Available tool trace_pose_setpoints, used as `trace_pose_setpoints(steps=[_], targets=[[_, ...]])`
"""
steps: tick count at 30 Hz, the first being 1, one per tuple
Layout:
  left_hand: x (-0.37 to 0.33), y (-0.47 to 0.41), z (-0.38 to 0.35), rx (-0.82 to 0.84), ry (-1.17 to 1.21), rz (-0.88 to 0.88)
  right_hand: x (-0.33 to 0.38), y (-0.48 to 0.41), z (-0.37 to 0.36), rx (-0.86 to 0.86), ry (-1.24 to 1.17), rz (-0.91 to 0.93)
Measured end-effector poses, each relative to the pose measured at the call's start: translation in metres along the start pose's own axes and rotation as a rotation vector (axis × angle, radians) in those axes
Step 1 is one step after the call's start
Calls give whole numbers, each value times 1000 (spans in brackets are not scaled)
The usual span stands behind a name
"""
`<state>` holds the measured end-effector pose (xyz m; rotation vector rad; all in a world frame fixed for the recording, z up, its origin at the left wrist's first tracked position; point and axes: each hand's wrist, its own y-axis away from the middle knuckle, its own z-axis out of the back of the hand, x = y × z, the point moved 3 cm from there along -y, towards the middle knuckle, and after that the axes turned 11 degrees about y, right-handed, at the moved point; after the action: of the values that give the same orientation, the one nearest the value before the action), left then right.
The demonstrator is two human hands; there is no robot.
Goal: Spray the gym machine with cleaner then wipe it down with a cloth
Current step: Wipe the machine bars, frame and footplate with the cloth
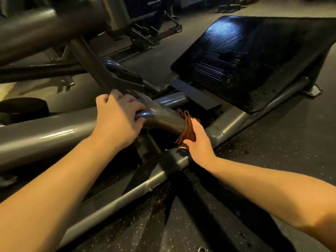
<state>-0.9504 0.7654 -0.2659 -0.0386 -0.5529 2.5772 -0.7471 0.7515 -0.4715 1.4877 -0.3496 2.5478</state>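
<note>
The gym machine's grey steel frame (45,131) runs low across the floor, with a ribbed black footplate (254,57) tilted up at the right. My left hand (116,119) rests on the frame's curved joint, fingers curled over the tube. My right hand (198,140) holds a folded brown cloth (187,130) pressed against the side of the same tube, just right of the left hand. No spray bottle is in view.
A thick dark tube (36,31) slants overhead at the upper left. A round black pad (23,108) sits at the left edge. Speckled black rubber floor (272,170) lies to the right and in front. Other machine frames (151,33) stand behind.
</note>
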Motion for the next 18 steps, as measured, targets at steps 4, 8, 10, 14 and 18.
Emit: trace_pose_setpoints(steps=[4, 8, 10, 14, 18], targets=[[26, 27, 14, -53, 24, 82, 35, 1, 6, -14, 66, 80], [45, 50, 24, -117, 98, 154, 112, 4, 1, 19, 162, 328], [54, 58, 28, -144, 134, 191, 145, 8, -7, 25, 344, 495], [78, 74, 39, -184, 174, 239, 176, 11, -14, 104, 673, 647], [91, 96, 45, -258, 214, 223, 147, 3, 0, 70, 689, 697]])
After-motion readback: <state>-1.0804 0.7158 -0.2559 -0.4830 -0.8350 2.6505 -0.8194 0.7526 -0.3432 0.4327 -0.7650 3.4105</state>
